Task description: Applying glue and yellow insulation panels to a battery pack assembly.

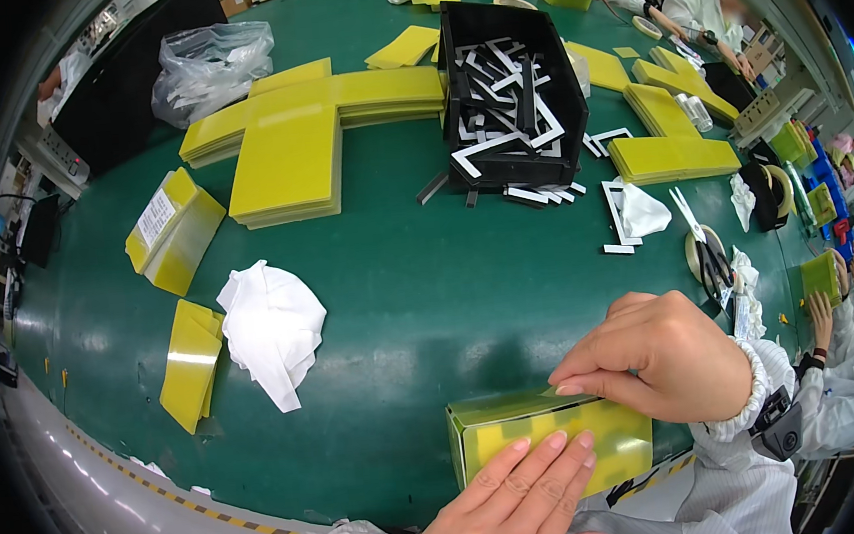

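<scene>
A box-like piece with translucent yellow panels (617,450) and dark edges stands at the table's near edge, right of the middle. My left hand (516,501) lies against its front face, fingers stretched out side by side. Above its top edge, my right hand (655,364) is closed in a pinch, thumb against the fingers. A small greenish tip shows by that pinch, but what the fingers hold is too small to name. The right hand hides the box's upper right corner.
A black bin (520,174) of black and white L-shaped strips stands at the back. Yellow sheet stacks (283,163) lie around it. White cloths (273,324) rest at left; black-handled scissors (712,260) lie at right on the green table (387,270). Co-workers sit at the far right.
</scene>
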{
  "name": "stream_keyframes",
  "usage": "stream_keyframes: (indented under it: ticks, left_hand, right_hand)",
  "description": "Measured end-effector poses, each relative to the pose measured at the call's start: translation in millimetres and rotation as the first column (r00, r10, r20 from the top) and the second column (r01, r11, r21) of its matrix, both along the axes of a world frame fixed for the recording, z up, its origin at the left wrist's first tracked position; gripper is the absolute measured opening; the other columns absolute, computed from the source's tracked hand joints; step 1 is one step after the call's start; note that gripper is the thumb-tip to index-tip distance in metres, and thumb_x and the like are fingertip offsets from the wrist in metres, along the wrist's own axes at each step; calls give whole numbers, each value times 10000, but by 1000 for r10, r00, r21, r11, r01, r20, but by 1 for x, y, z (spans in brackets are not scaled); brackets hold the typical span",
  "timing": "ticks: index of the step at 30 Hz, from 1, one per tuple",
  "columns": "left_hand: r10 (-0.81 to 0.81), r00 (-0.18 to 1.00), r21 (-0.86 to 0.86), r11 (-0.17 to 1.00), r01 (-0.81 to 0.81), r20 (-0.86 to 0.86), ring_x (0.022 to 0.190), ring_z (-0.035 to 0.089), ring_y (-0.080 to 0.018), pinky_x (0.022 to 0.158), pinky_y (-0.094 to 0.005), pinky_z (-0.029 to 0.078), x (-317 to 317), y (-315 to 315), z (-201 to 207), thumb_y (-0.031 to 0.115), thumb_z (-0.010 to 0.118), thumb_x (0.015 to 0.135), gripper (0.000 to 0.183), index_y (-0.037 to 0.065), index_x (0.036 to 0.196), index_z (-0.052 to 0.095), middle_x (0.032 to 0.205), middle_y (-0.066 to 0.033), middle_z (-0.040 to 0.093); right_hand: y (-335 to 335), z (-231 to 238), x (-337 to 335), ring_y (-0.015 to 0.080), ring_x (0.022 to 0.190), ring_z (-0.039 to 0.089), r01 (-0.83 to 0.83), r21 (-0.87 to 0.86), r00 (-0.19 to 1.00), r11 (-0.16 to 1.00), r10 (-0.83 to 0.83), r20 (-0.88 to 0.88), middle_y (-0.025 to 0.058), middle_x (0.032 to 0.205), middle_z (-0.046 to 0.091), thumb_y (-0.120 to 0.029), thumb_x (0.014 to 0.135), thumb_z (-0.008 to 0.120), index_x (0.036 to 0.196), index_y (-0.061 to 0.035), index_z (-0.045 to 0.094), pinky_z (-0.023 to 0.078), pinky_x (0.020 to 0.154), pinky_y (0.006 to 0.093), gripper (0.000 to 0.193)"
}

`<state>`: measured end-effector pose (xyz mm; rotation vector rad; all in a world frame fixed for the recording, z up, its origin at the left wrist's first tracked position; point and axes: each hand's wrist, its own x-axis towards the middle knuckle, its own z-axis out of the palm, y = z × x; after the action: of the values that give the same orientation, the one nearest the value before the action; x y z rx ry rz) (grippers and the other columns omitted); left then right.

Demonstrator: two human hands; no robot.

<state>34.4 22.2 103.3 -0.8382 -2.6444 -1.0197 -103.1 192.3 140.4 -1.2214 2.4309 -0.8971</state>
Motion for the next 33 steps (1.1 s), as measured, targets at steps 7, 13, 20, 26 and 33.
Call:
stream_keyframes:
  ticks: [7, 13, 20, 26, 33]
  left_hand:
    - [6, 1000, -3, 1000, -6, 8, 1183, 538, -298, 1036, -417, 380, 0, 1, 0, 450, 627, 801, 590, -41, 1127, 614, 1200, -160, 596]
    - [-15, 1000, -32, 999, 15, 13, 1168, 544, -305, 1028, -416, 389, -2, 0, 3, 455, 625, 803, 598, -48, 1125, 612, 1190, -167, 598]
    - [22, 999, 71, 997, -20, -28, 1138, 561, -304, 1015, -412, 402, -3, 2, -1, 442, 641, 796, 583, -50, 1108, 618, 1167, -174, 605]
    - [19, 1000, 79, 997, -19, -5, 1106, 574, -308, 1001, -414, 413, -3, 1, 0, 433, 666, 770, 590, -54, 1101, 620, 1117, -177, 622]
    - [6, 1000, 46, 999, -7, 11, 1098, 578, -312, 999, -415, 417, -2, -2, 7, 420, 681, 756, 574, -54, 1075, 632, 1109, -184, 626]
  right_hand:
    - [0, 1, 3, 259, 598, 625, -23, 2, 1000, 1000, 23, -16, 73, 702, 673, -134, 802, 699, 799, -63, 695, 489, 610, 335, 71]
    - [1, 5, 6, 246, 609, 628, -55, 28, 998, 998, 56, -24, 57, 680, 661, -141, 803, 697, 796, -69, 692, 471, 620, 326, 72]
    - [2, 10, 29, 156, 710, 649, -57, 75, 971, 996, 73, -229, 0, 757, 674, -93, 691, 692, 815, -85, 697, 454, 704, 323, 125]
    - [0, 10, 46, 171, 762, 622, 44, 122, 960, 991, -8, -281, 7, 849, 674, -98, 689, 675, 825, -74, 695, 443, 792, 367, 139]
    - [-4, 6, 52, 220, 920, 576, 76, 68, 983, 995, -63, -172, 50, 991, 652, -71, 736, 694, 826, -25, 696, 454, 799, 351, 100]
